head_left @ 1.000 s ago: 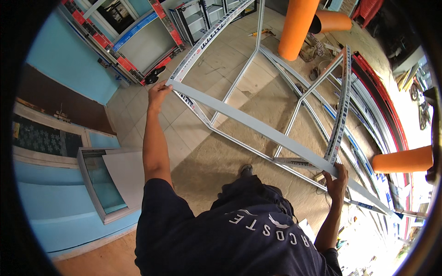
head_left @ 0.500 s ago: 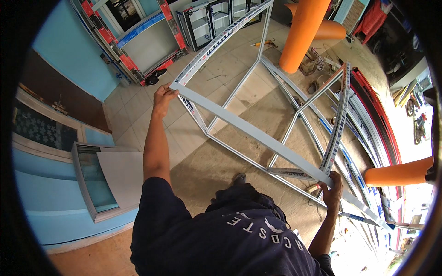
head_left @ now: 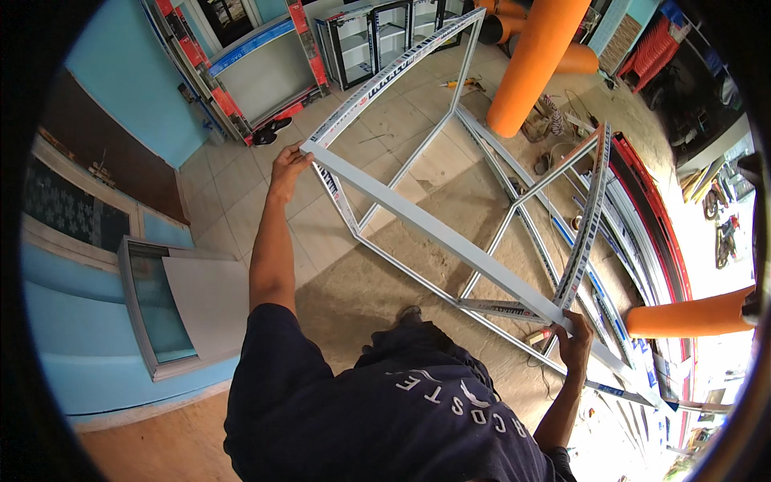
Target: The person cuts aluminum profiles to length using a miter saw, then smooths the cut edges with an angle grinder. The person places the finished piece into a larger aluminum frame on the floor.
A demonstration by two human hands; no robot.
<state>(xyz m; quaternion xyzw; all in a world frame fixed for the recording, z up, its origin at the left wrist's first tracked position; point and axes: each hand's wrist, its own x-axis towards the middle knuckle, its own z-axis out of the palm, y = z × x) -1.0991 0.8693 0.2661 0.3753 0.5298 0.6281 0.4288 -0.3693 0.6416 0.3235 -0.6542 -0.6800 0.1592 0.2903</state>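
Observation:
A long flat grey aluminium bar lies slantwise across the near upper side of a large metal frame. Its left end is in the grip of my left hand, at the frame's near left corner. Farther along, my right hand is wrapped round the bar at the near right corner; the bar runs on past it to the lower right. The frame has slim silver rails, some covered in printed film, and stands on the floor. Whether the bar is fastened to it I cannot tell.
An orange column rises behind the frame. Long profiles lie stacked at right, beside another orange column. A glazed panel leans on the blue wall at left. Glass-fronted cabinets and black shoes are at the back.
Both hands keep their hold on the bar. My right hand and the bar's right part sit slightly lower and farther left in the picture; the whole view has shifted a little too.

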